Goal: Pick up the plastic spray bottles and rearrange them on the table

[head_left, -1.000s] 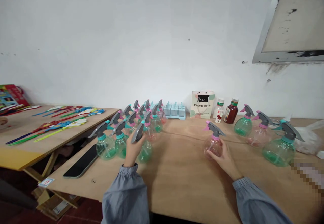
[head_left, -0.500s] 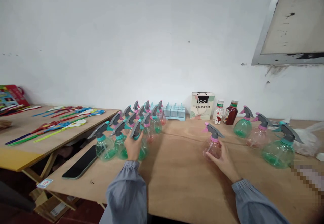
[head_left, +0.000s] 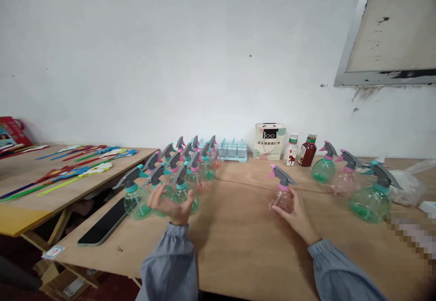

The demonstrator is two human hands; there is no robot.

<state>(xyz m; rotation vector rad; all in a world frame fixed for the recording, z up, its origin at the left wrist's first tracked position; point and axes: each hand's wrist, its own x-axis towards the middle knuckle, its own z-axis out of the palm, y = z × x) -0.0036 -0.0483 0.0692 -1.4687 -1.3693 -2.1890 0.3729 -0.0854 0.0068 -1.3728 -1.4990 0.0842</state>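
Note:
My left hand (head_left: pixel 170 204) is open, fingers spread, just in front of a green spray bottle (head_left: pixel 184 192) at the near end of a cluster of several spray bottles (head_left: pixel 190 160) on the wooden table (head_left: pixel 238 242). It holds nothing. My right hand (head_left: pixel 297 214) wraps around the round body of a pink spray bottle (head_left: pixel 281 192) with a grey trigger, which stands upright on the table near the middle.
Three more spray bottles (head_left: pixel 371 194) stand at the right beside a plastic bag (head_left: pixel 410 185). A black phone (head_left: pixel 104 221) lies near the table's left edge. A small box (head_left: pixel 270 141), two drink bottles (head_left: pixel 299 149) and a blue tray (head_left: pixel 233 149) line the wall. Coloured sticks (head_left: pixel 68 174) cover a second table left.
My left hand has let go of the green spray bottle, now standing in the cluster, and has opened. The right hand stays on the pink bottle.

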